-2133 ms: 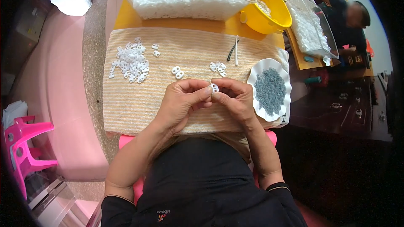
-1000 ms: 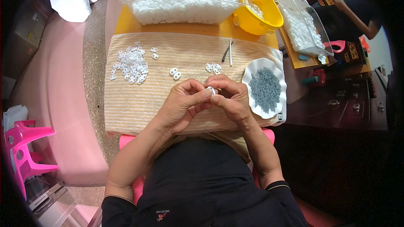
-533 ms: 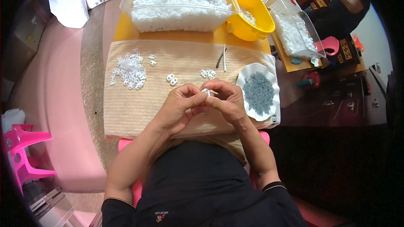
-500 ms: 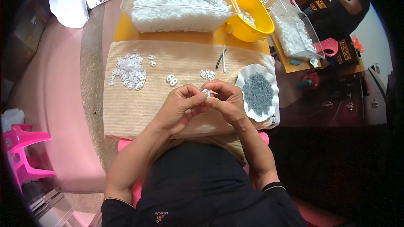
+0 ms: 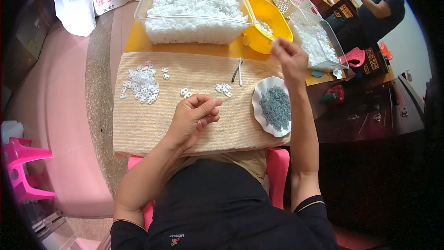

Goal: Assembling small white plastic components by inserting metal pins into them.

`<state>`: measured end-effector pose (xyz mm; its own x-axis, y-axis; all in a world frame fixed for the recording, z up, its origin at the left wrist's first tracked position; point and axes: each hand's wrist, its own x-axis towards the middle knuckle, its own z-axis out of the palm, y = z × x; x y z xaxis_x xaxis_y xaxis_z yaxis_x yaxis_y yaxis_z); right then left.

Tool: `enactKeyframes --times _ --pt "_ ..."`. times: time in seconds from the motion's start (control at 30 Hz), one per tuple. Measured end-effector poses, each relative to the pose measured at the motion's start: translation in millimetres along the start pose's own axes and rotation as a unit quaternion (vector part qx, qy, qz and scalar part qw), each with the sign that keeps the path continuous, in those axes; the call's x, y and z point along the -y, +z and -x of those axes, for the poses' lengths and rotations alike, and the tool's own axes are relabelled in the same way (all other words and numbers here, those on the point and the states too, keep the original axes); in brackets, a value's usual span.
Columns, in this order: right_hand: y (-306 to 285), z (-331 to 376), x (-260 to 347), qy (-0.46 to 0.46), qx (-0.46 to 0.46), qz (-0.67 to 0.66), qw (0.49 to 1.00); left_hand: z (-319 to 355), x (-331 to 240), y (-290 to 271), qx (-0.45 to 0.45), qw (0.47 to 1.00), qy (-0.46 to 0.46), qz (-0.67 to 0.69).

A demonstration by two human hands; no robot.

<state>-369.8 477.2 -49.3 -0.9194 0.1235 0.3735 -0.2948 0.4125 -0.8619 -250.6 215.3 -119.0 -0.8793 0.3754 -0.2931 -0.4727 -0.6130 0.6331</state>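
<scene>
My left hand (image 5: 196, 116) is held over the striped cloth, thumb and index finger pressed together; whatever may be between them is too small to make out. My right hand (image 5: 290, 60) is raised at the right rim of the yellow basin (image 5: 281, 38), fingertips pinched, any content hidden. Just beyond my left hand lie two white two-holed plastic pieces (image 5: 185, 92). A small group of similar pieces (image 5: 223, 89) lies right of them, and a larger pile (image 5: 142, 83) on the left. Below my right forearm, a scalloped white dish (image 5: 257, 106) holds many small grey-blue pieces (image 5: 275, 107).
A clear bin (image 5: 194, 31) full of white pieces stands at the back. One black and one white stick (image 5: 240, 72) lie on the cloth (image 5: 152, 125). Another clear bin (image 5: 319, 46) stands back right, a person (image 5: 377, 18) beyond. A pink stool (image 5: 27, 166) is at left.
My hands have parted. The right hand has left the small white piece they held together and swung up and right to the yellow basin. My left hand has stayed nearly in place.
</scene>
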Motion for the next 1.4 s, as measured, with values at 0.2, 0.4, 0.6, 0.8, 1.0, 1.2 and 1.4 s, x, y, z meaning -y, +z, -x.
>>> enactKeyframes --times 0.2,0.4,0.6,0.8,1.0,1.2,1.4 --pt "12 3 4 -0.001 -0.042 -0.021 0.999 0 -6 -5 -0.037 0.998 0.05 -0.005" --pt "37 76 13 0.058 0.172 -0.019 0.983 1 -24 -7 -0.101 0.98 0.171 0.001" --pt "48 120 17 0.002 0.31 0.051 0.949 0 -33 -13 -0.135 0.97 0.202 0.031" --pt "46 132 27 -0.052 0.368 0.107 0.922 -1 -35 -21 -0.134 0.963 0.233 -0.011" --pt "42 150 28 -0.099 0.403 0.159 0.896 -4 -37 -21 -0.141 0.965 0.222 -0.013" --pt "44 160 30 -0.115 0.418 0.226 0.872 -4 -38 -23 -0.155 0.963 0.219 0.004" --pt "45 171 33 -0.16 0.363 0.277 0.875 -4 -43 -23 -0.168 0.961 0.221 0.006"
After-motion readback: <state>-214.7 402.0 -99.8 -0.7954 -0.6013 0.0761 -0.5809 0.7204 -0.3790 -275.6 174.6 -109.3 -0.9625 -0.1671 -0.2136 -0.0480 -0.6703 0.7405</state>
